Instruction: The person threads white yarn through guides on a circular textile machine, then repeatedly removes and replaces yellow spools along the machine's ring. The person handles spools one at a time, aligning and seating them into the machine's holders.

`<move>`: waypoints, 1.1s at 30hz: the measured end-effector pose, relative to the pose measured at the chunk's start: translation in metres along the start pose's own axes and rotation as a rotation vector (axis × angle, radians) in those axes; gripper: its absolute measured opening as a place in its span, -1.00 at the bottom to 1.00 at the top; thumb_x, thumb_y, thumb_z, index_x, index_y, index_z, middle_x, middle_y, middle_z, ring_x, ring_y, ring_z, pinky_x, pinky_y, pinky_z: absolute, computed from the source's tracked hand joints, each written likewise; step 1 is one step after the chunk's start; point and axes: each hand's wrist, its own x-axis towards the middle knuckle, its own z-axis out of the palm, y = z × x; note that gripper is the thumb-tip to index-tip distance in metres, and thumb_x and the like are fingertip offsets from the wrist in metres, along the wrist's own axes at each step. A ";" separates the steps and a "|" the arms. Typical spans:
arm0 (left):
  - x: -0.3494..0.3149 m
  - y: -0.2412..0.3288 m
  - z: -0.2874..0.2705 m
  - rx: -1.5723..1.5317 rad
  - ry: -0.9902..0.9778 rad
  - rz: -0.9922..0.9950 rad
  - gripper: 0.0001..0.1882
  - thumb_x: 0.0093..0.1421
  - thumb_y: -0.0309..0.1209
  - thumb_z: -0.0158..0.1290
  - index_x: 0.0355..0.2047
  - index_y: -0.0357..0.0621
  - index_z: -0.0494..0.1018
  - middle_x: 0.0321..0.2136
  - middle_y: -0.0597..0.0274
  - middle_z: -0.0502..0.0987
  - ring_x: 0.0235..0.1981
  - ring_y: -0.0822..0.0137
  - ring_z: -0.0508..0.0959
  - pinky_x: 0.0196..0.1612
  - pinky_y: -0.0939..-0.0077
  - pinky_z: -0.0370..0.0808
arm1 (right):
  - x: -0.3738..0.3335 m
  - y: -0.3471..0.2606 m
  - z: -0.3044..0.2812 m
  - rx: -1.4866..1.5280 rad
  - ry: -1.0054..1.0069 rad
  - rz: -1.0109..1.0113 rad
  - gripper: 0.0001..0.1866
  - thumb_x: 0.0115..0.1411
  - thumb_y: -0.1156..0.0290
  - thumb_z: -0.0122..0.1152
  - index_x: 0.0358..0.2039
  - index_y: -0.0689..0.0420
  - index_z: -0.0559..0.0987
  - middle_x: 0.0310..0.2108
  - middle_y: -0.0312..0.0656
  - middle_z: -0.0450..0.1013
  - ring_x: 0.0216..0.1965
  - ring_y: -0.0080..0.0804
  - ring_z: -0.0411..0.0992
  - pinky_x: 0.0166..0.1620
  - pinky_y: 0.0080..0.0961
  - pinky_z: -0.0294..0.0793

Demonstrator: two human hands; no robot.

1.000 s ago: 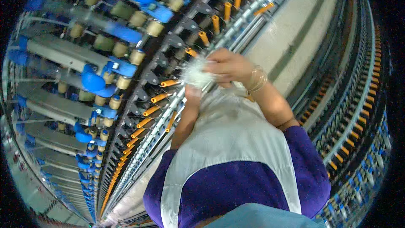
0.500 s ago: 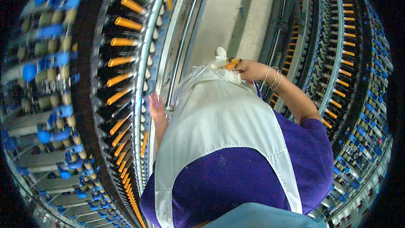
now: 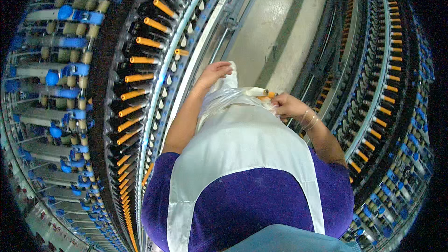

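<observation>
In front of my apron, to the left, my left hand [image 3: 218, 72] is raised with its fingers stretched out and nothing seen in them. Just beyond its fingertips shows a white shape [image 3: 230, 80], partly hidden. At the right side of the apron's [image 3: 233, 135] bulging white front, my right hand [image 3: 288, 106] has its fingers curled in; what they grip is hidden. Right beside those fingers, a white yarn bobbin [image 3: 255, 92] and orange tube ends [image 3: 271, 94] stick out at the top of the apron's bunched cloth.
A long spinning frame [image 3: 161, 84] with a row of orange tubes [image 3: 144, 60] curves along my left. Blue-and-grey drafting parts [image 3: 70, 69] lie beyond it. A second, similar machine [image 3: 373, 88] runs along my right. Between them is a pale floor aisle [image 3: 284, 23].
My left hand has come away from the left machine's edge, forward and right to the apron's front. The right hand stays by the bobbins. The machines appear shifted as my view turned.
</observation>
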 end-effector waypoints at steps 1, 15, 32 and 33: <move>0.014 -0.008 -0.012 -0.153 0.080 -0.043 -0.59 0.17 -0.25 0.07 -0.04 -0.23 0.40 -0.23 0.17 0.54 -0.20 0.39 0.52 -0.13 0.57 0.40 | 0.002 -0.001 -0.018 0.173 0.055 0.065 -0.90 0.01 0.46 0.16 -0.58 0.15 0.47 -0.67 -0.37 0.38 -0.72 -0.63 0.31 -0.64 -0.63 0.29; 0.210 -0.008 -0.113 -1.236 0.552 0.009 -0.81 0.16 -0.49 -0.01 -0.21 -0.25 0.36 -0.24 0.06 0.49 -0.16 0.14 0.48 0.04 0.21 0.39 | 0.199 -0.077 -0.118 -1.484 0.303 0.059 -0.84 0.02 0.42 0.04 -0.42 0.18 0.55 -0.57 -0.03 0.49 -0.46 -0.09 0.51 -0.39 -0.22 0.51; 0.227 0.040 -0.111 -1.585 0.822 0.465 -0.88 0.07 -0.47 0.13 -0.36 -0.13 0.44 -0.33 0.22 0.50 -0.15 0.23 0.48 0.09 0.03 0.27 | 0.254 -0.254 -0.265 -1.362 -0.204 -0.371 -0.75 0.20 0.33 -0.05 -0.29 0.30 0.38 -0.44 0.15 0.46 -0.36 0.06 0.46 -0.29 -0.13 0.43; 0.228 0.042 -0.112 -1.584 0.859 0.422 -0.86 0.07 -0.46 0.14 -0.35 -0.12 0.43 -0.31 0.22 0.48 -0.14 0.22 0.45 0.09 0.01 0.27 | 0.267 -0.258 -0.261 -1.308 -0.223 -0.395 -0.75 0.22 0.32 -0.07 -0.29 0.29 0.38 -0.44 0.14 0.46 -0.36 0.05 0.46 -0.30 -0.11 0.42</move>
